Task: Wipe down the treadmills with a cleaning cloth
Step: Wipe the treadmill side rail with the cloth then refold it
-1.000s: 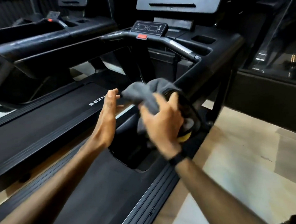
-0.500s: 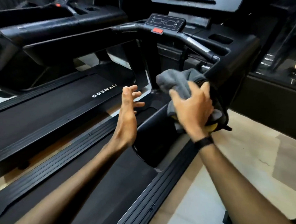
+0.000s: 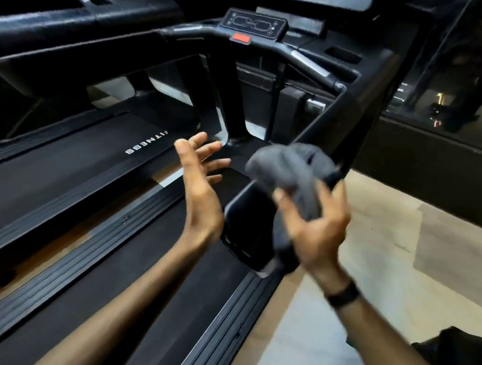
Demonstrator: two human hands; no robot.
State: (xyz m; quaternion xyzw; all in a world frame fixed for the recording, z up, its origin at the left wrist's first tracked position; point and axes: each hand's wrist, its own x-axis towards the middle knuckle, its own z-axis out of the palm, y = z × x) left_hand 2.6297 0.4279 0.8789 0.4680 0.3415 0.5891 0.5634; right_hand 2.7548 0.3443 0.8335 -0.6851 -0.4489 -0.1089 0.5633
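Cloth (image 3: pixel 290 173), grey, soft and bunched, sits in the right hand (image 3: pixel 314 222), fingers curled loosely about its lower folds, the wad lying just ahead of the palm and close against the right upright (image 3: pixel 342 135) of the nearer treadmill (image 3: pixel 143 277), its long axis running up and away. Left hand (image 3: pixel 200 191) stands just beside it, edge-on, fingers spread and straight, holding nothing. Judged next surface: the glossy black motor cover (image 3: pixel 248 224) between the hands, or the matte ribbed side rail (image 3: pixel 216 335); right hand is nearer both

Grey cloth (image 3: pixel 290 170), black treadmill (image 3: pixel 113 291), red button (image 3: pixel 240 37).
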